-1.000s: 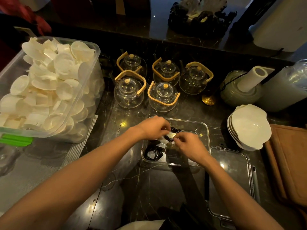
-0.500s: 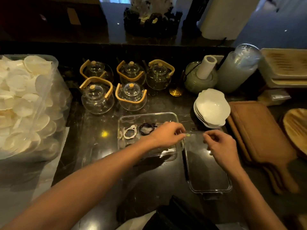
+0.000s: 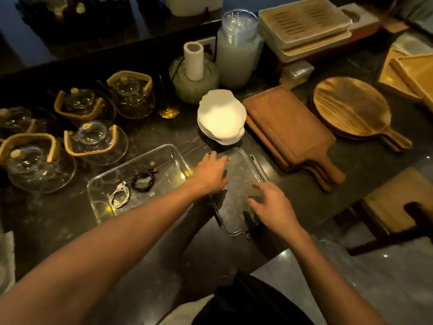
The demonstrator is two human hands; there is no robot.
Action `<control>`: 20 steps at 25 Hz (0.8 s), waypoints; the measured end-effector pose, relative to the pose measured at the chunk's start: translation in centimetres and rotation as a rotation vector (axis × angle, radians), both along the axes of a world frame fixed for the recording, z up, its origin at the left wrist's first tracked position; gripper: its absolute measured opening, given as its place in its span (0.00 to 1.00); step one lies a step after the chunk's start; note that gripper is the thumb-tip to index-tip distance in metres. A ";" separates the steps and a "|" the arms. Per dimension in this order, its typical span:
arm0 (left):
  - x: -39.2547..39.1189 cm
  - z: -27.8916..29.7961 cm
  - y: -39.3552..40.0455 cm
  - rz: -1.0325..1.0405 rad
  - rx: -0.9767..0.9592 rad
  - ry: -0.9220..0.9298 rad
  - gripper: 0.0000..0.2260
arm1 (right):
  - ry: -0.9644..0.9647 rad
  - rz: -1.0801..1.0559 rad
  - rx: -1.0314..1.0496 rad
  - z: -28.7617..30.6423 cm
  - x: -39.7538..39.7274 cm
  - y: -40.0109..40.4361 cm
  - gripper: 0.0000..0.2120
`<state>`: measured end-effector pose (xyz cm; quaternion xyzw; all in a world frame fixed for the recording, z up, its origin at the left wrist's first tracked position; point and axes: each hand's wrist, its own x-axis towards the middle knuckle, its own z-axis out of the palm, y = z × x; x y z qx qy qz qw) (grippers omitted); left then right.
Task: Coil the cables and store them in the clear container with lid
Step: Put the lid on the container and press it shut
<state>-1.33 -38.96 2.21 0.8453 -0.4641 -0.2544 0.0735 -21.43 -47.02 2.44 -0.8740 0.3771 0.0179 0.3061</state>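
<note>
Both hands on lid (image 3: 241,184) right of container (image 3: 164,156): left hand (image 3: 210,172) flat, right hand (image 3: 269,202) fingers spread, gripping nothing. Black cable (image 3: 142,181), white cable (image 3: 119,195) coiled inside container.

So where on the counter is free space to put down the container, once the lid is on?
Bare dark counter lies in front of the clear container and the lid, toward the person. Behind them it is crowded: glass teapots, white bowls, wooden boards. The coiled black cable and white cable lie inside the container.
</note>
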 end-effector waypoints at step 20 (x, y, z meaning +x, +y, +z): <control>-2.0 -1.4 3.4 -0.594 0.120 -0.147 0.09 | 0.339 0.428 0.106 -2.6 -3.1 -2.4 0.44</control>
